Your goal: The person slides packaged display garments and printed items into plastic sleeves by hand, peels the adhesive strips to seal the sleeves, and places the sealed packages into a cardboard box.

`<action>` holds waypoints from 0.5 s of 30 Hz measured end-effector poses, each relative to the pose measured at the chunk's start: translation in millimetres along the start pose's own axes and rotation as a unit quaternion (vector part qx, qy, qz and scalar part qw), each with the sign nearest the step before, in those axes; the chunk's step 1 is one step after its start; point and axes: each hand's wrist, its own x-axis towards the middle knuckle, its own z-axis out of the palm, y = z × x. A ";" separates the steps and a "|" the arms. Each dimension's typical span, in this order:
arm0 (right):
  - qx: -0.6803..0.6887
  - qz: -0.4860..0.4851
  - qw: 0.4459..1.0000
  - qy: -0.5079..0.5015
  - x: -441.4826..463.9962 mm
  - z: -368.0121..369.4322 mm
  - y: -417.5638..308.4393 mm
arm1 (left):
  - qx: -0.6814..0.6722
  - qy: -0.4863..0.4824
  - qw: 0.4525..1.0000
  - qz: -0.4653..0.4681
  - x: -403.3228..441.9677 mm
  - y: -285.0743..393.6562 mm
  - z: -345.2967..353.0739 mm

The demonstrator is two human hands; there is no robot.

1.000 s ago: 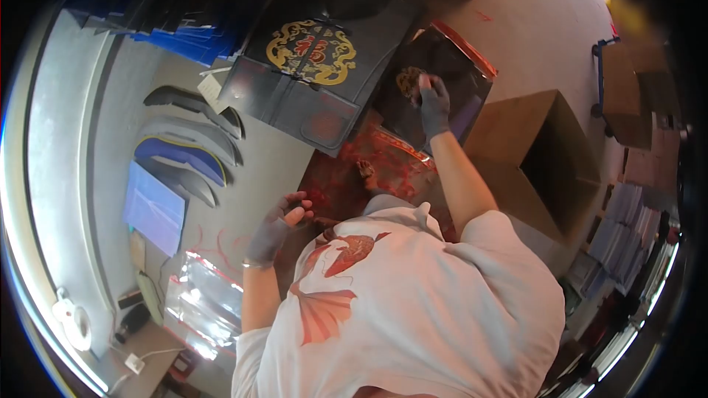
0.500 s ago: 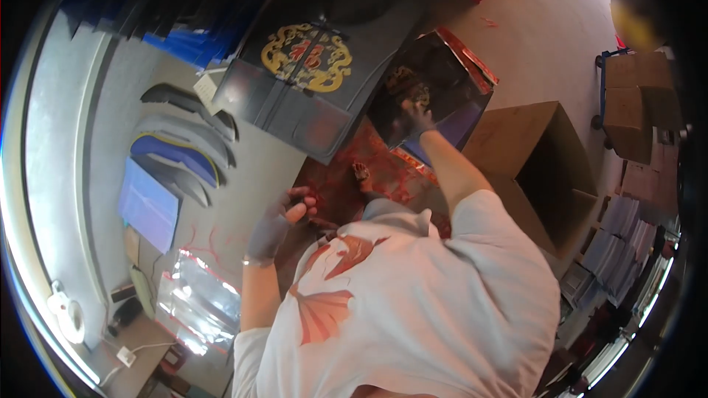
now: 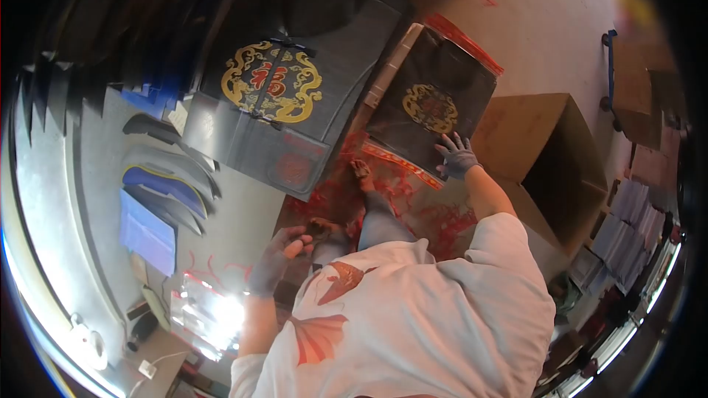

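My right hand (image 3: 459,156), in a grey glove with bare fingertips, has its fingers spread at the lower right edge of a flat black packet (image 3: 413,107). The packet carries a round gold-and-red emblem and has red-orange printed strips along two edges. My left hand (image 3: 279,254), gloved the same way, hovers over the floor with loosely bent fingers and nothing visible in it. Up and left of the packet lies a large dark bag-like piece (image 3: 346,51) with a gold dragon emblem, a red character and a clear pocket at its lower end.
An open cardboard box (image 3: 527,155) stands to the right of the packet. Red strands (image 3: 450,225) litter the floor around my feet. At left are several curved grey and blue pieces (image 3: 166,184), a blue sheet (image 3: 147,232) and shiny clear plastic (image 3: 203,317). Stacks and cartons line the right.
My right hand has moved from the packet's middle down and right to its edge, uncovering the emblem. The packet now lies flatter. My left hand has shifted slightly lower, and the view has moved.
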 end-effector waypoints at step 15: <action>0.569 -0.020 0.684 0.456 19.5 -204.9 -182.0 | -0.040 -0.045 0.991 0.121 -24.2 36.3 9.6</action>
